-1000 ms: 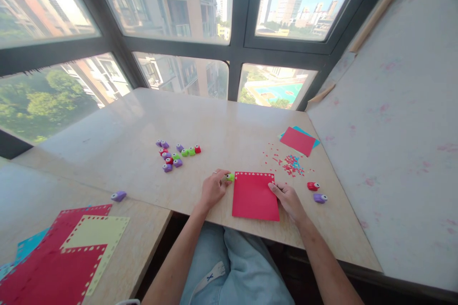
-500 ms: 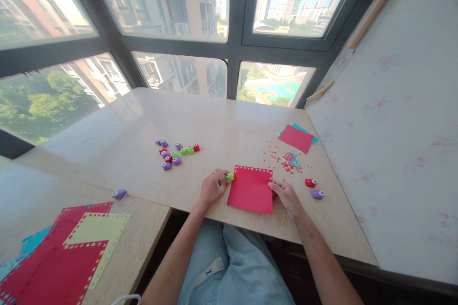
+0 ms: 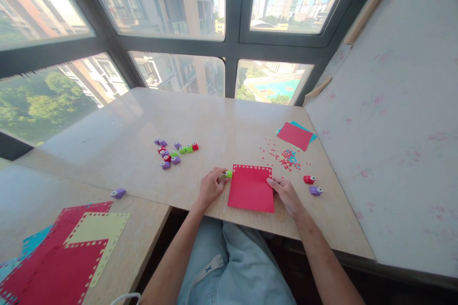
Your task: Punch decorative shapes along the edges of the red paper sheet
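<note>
So from the head cam, the left hand (image 3: 211, 186) is pinching a little green punch (image 3: 228, 174) right at the top left corner of a red sheet (image 3: 251, 188), fingers curled round it. The right hand (image 3: 285, 194) sits on the sheet's right edge, fingers grasping that edge, thumb side on the paper. The sheet lies flat on the table (image 3: 200, 119) just in front of the person, near the front edge, and it has a row of small holes along its top edge. Right of the hand there's a red punch (image 3: 308, 179) and a purple punch (image 3: 316, 191) just beside each other, with a scatter of confetti bits (image 3: 286, 158) further back. A cluster of more punches (image 3: 174, 151) sits off to the left, well apart from the hands. Finished punched sheets (image 3: 71, 248) are stacked on the lower table at the far left.
</note>
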Demonstrator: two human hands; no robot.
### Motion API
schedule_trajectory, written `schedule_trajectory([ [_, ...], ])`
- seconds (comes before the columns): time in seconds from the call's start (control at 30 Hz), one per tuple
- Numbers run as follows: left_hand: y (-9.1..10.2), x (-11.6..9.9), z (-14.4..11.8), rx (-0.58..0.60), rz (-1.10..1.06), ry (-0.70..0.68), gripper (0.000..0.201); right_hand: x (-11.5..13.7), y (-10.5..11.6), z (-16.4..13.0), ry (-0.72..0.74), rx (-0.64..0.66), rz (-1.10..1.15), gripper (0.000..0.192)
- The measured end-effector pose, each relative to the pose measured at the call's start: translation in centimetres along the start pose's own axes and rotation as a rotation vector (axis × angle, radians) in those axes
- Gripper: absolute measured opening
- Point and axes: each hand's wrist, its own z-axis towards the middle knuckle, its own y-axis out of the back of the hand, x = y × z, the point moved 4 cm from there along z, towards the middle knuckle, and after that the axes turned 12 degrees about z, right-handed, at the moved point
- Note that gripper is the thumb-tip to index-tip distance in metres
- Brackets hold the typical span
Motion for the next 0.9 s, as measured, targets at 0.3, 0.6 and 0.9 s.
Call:
schedule_trajectory([
  [0.3, -0.31, 0.35, 0.06, -0.022, -0.006, -0.030, 0.028, 0.62, -0.34, -0.20, -0.025, 0.000, -0.015, 0.041],
  [0.6, -0.12, 0.17, 0.07, -0.051, -0.016, -0.035, 0.026, 0.12, -0.06, 0.02, -0.071, 0.002, 0.069, 0.034],
  [0.9, -0.21, 0.32, 0.03, -0.052, -0.028, -0.038, 0.028, 0.15, 0.11, -0.03, -0.096, -0.035, 0.088, 0.034],
])
